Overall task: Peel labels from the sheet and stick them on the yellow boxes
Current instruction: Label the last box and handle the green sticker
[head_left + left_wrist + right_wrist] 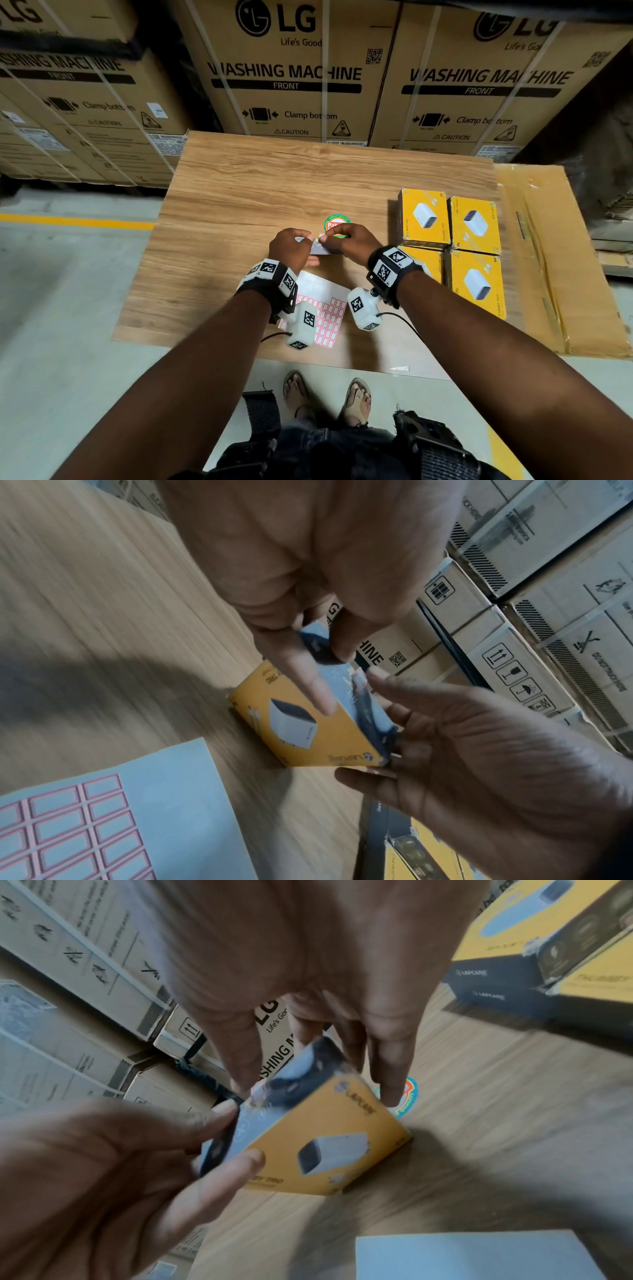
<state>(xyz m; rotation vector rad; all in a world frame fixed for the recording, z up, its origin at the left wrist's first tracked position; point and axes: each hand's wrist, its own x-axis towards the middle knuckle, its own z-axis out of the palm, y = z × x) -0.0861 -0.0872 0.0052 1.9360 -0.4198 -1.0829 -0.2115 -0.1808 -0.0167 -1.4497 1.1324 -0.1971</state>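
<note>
Both hands hold one small yellow box (pixel 325 249) tilted above the wooden table (pixel 239 192), its dark side turned up. My left hand (pixel 308 244) grips its left end, with a finger across the yellow face (pixel 308 723) and the thumb on the dark side. My right hand (pixel 329 236) holds the other end (pixel 325 1137), thumb on the dark side where a small pale label (pixel 322 236) shows, fingers behind the box. The label sheet (pixel 325 308) with red-bordered labels lies flat on the table under my wrists (pixel 103 818). Several more yellow boxes (pixel 448 240) stand at the table's right.
A round green and red sticker (pixel 337 224) is on the table just beyond my hands. Large brown washing machine cartons (pixel 291 75) are stacked behind the table. Flattened cardboard (pixel 555 260) lies to the right of the yellow boxes. A yellow floor line (pixel 75 221) runs at left.
</note>
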